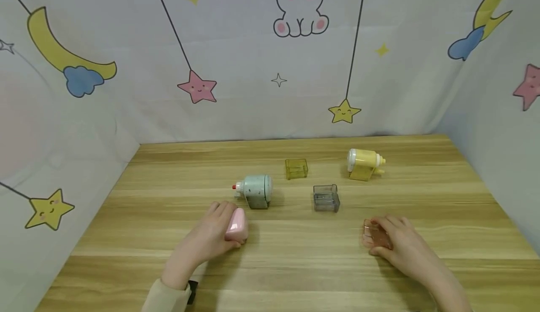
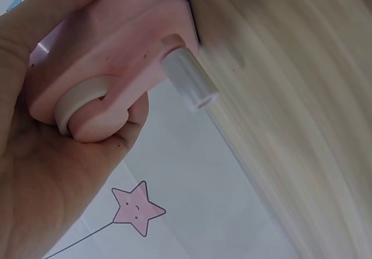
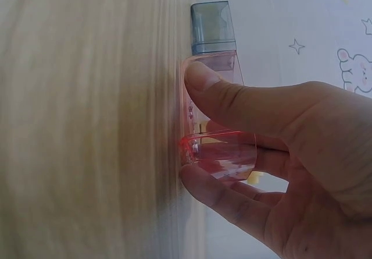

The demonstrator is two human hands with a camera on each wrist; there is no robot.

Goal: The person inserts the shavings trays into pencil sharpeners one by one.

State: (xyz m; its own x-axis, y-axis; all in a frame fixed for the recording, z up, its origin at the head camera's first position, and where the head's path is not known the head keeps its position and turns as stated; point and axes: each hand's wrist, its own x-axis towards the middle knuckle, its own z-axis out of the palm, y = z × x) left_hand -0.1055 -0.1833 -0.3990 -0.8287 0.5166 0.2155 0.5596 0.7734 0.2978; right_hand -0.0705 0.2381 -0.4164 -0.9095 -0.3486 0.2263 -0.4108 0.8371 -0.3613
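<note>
My left hand point(image 1: 215, 227) grips a pink crank pencil sharpener point(image 1: 237, 225) at the front left of the table. In the left wrist view the sharpener's pink crank arm shows, with a whitish handle knob point(image 2: 190, 80) at its end. Over to the right, my right hand point(image 1: 401, 242) holds a clear pink shavings box point(image 1: 371, 233) low at the tabletop. The right wrist view has the thumb along one side of that box point(image 3: 224, 157) and the fingers around the other. A pale green crank sharpener point(image 1: 256, 190) stands just beyond the left hand.
A clear grey shavings box point(image 1: 326, 198) sits mid-table between the hands. Behind it is a small clear yellow box point(image 1: 296, 168). Toward the back right stands a yellow crank sharpener point(image 1: 363, 163). A white printed cloth point(image 1: 253, 115) borders the wooden table point(image 1: 295, 274) at the back and sides.
</note>
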